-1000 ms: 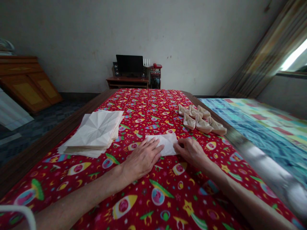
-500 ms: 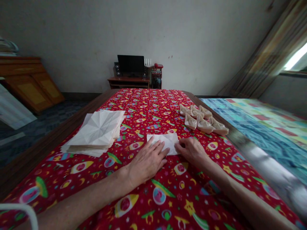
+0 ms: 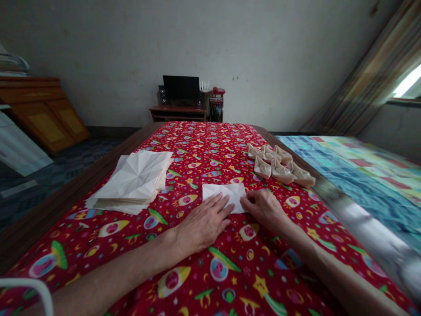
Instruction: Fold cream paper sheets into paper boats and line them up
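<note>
A white folded sheet of paper [image 3: 234,193] lies flat on the red patterned tablecloth [image 3: 210,145] in front of me. My left hand [image 3: 210,221] rests over its lower left part, palm down with fingers stretched out. At the lower right edge of the paper, my right hand [image 3: 265,206] has its thumb and fingers closed in a pinch. To the left is a stack of creased white paper sheets [image 3: 134,180]. Several folded paper boats [image 3: 279,164] stand grouped at the right side of the cloth.
Dark wooden table edges run beyond the cloth on both sides. A bed with a coloured checked cover [image 3: 355,175] adjoins the table on the right. Against the far wall stands a desk with a monitor [image 3: 180,90]. A wooden cabinet [image 3: 42,114] is at the left.
The fingers of my left hand have slid slightly right and down, leaving more of the paper's upper left bare. My right hand stays at the paper's edge.
</note>
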Motion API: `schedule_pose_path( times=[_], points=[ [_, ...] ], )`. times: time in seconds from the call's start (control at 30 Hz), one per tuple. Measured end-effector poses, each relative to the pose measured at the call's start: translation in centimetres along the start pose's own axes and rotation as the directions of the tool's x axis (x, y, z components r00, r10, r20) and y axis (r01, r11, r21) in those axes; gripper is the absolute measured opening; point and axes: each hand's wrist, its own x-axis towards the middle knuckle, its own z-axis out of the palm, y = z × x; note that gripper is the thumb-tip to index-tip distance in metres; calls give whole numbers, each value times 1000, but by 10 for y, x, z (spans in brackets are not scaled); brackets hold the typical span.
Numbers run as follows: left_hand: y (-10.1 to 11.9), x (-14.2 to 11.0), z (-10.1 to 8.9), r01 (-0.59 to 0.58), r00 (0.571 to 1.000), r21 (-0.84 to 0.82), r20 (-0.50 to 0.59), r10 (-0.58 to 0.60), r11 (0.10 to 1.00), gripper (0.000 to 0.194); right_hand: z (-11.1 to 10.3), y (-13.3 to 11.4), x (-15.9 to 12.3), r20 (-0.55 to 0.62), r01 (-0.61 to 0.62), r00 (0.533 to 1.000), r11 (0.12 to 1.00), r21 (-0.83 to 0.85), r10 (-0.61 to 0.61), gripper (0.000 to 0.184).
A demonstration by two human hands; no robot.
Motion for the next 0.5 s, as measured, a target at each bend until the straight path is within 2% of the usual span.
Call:
schedule_pose_path(
  times=[0.27,0.33,0.43,0.5],
  points=[
    [-1,-2,5,-3,1000,-13,7,3,1000,41,-2,-1,-2,7,0,1000,1000,-17,0,30],
    [-2,-3,7,-2,1000,-10,1,2,1000,41,-3,-1,-5,-36,30,999,999,-44,-32,27],
    [-2,-4,9,6,1000,-12,0,-6,1000,42,-6,-4,-16,-195,118,970,982,-148,-146,29],
    [-1,-4,9,2,1000,-20,-8,-2,1000,41,-5,-10,-27,-238,249,925,946,-207,-295,36]
  ],
)
